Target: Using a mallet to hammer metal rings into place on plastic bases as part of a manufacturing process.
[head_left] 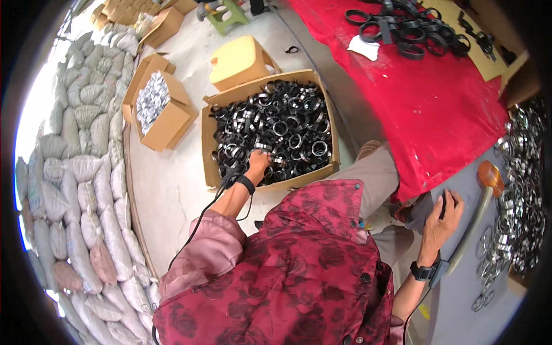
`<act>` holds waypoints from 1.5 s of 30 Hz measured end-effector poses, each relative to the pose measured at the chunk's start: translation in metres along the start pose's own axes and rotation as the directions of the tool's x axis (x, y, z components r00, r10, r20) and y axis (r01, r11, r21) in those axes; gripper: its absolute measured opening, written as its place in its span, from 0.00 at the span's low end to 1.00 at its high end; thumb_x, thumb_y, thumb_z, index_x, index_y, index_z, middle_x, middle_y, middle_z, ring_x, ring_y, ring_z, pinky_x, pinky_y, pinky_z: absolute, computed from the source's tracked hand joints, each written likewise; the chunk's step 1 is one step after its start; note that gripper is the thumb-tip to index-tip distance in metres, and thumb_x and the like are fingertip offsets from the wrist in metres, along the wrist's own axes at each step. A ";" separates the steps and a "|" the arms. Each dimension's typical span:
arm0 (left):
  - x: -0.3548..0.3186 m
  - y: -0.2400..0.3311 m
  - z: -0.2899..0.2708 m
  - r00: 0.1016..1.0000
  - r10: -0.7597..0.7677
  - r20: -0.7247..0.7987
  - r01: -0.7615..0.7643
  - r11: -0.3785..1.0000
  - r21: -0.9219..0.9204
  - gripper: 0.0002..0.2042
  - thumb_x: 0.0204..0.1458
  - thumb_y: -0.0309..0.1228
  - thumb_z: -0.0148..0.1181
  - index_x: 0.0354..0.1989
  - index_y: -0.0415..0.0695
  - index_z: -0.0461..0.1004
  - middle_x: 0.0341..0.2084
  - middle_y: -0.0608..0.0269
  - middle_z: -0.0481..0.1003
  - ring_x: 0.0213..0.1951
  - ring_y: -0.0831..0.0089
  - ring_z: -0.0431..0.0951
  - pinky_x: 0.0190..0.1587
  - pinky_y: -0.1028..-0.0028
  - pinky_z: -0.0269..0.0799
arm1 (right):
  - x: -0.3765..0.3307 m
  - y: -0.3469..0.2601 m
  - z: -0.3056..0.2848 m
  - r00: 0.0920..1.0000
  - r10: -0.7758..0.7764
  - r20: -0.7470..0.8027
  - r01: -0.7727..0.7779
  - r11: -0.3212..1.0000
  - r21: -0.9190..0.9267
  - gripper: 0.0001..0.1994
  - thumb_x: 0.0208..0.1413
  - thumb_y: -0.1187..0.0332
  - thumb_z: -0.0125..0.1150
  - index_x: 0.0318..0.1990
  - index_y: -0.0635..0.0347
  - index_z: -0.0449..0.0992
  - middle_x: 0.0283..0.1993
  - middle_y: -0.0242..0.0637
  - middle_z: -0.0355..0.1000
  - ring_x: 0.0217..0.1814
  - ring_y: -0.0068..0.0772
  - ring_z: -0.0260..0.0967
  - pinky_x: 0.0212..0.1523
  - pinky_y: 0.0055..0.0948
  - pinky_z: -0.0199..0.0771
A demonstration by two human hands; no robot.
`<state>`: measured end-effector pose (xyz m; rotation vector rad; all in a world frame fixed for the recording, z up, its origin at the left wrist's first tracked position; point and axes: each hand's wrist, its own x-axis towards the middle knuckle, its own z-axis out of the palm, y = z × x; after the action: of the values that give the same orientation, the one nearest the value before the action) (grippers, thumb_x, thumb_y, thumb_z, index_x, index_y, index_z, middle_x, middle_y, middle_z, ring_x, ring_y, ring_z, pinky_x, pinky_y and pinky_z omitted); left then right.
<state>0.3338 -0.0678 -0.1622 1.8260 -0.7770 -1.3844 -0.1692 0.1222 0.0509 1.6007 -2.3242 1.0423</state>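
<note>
My left hand (259,163) reaches over the near edge of a large cardboard box (208,155). Its fingers are closed at a black-and-silver ring (263,147) on top of the heap, though the fingertips are partly hidden. Many black rings (280,127) with shiny metal bands fill this box. Over the grey tabletop (460,287) at the right is my right hand (443,225), fingers curled and thumb bent in. A small dark piece shows between thumb and fingers; its kind cannot be made out. A mallet (490,178) with an amber head and pale handle lies beside this hand.
Loose metal rings (520,207) pile along the far right. Black rings (411,34) and a white scrap (363,48) lie on the red cloth (431,115). Behind the box stands a yellow stool (234,60); left is a carton (172,123) of silvery pieces. Stacked sacks (86,195) line the left.
</note>
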 end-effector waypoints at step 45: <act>-0.196 0.161 0.269 -0.044 0.761 0.647 -0.996 0.016 -0.087 0.27 0.60 0.35 0.57 0.67 0.38 0.65 0.70 0.47 0.61 0.73 0.46 0.54 0.74 0.50 0.44 | 0.002 0.002 -0.012 0.998 0.009 -0.060 0.002 0.985 0.174 0.09 0.52 0.77 0.62 0.42 0.65 0.78 0.45 0.44 0.72 0.48 0.49 0.70 0.48 0.41 0.72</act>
<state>0.0172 -0.0496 0.0289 0.4950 -2.2740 -0.6352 -0.1749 0.1285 0.0594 1.5988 -2.2523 1.3080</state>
